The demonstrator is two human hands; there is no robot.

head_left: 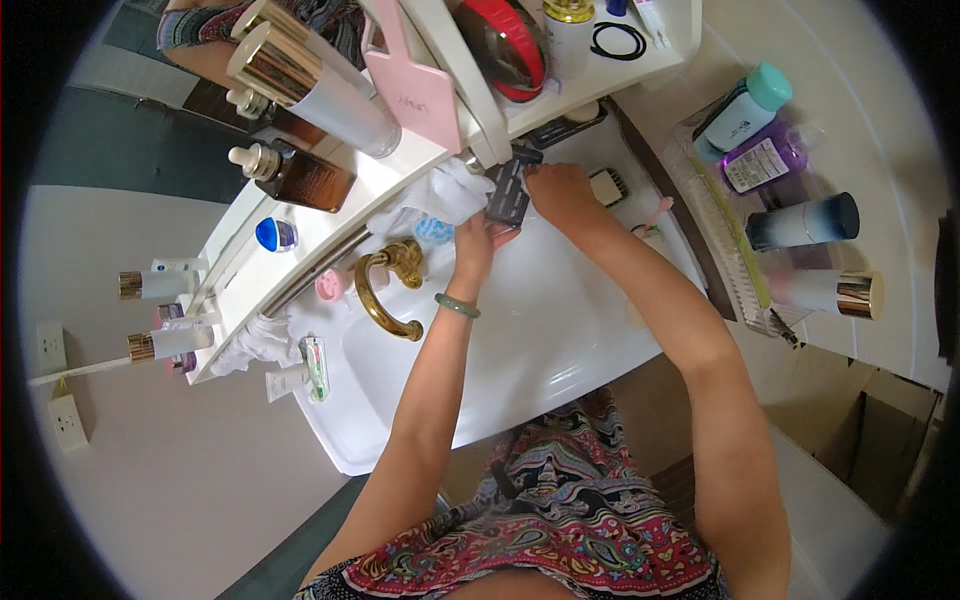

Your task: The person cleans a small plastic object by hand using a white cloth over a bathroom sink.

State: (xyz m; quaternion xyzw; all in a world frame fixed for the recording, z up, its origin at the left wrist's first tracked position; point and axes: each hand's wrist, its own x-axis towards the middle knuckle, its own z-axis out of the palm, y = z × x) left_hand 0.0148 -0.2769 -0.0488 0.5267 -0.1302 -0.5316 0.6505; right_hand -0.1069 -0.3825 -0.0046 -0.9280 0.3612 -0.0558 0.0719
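Observation:
Above the back of the white sink, my left hand (482, 248) grips the lower end of a dark grey slotted tray (509, 196), its fingers partly hidden beneath. The tray is tilted, with rows of light slots across its face. My right hand (562, 196) is closed at the tray's right edge, and its fingertips are mostly hidden. A green bangle (457, 305) circles my left wrist. Just behind my left hand lie a white cloth (432, 195) and a blue-and-white item (434, 230). The brass faucet (388, 290) stands to the left of my left forearm.
The sink basin (530, 320) lies under my forearms. A mirrored shelf (330, 225) holds a brown dropper bottle (300, 178) and a gold-capped bottle (315, 95). A basket (735, 235) of bottles stands at right. Toothpaste tubes (314, 368) lie on the sink's left rim.

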